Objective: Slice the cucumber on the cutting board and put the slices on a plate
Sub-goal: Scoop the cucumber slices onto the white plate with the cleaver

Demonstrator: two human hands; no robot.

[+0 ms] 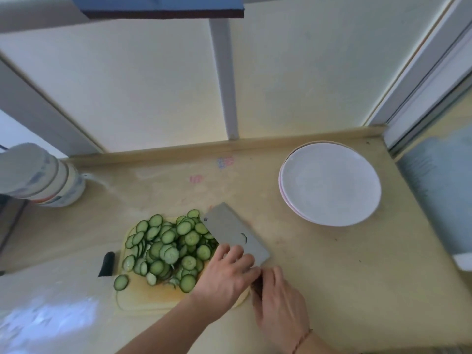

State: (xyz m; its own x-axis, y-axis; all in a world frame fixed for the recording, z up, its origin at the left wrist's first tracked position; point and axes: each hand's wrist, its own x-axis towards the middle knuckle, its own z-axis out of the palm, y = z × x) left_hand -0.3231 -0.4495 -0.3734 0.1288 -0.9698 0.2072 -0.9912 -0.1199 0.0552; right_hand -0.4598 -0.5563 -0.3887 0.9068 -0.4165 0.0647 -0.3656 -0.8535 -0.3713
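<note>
On beige kitchen counter (pixel 319 264): thin green cucumber slices (pixel 166 246) heaped on pale cutting board (pixel 143 300), white round plate (pixel 329 182) unfilled; right hand (pixel 278 305) gripping grey cleaver (pixel 235 233), left hand (pixel 224 274) flat against blade.

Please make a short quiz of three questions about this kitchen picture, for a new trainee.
1. True or false: cucumber slices already lie on the white plate.
2. What does the right hand hold: A a cleaver, B a spoon, C a cup?
3. Where does the left hand rest?

Key: 1 false, they are piled on the cutting board. 2 A. 3 On the flat of the cleaver blade, beside the pile.
</note>
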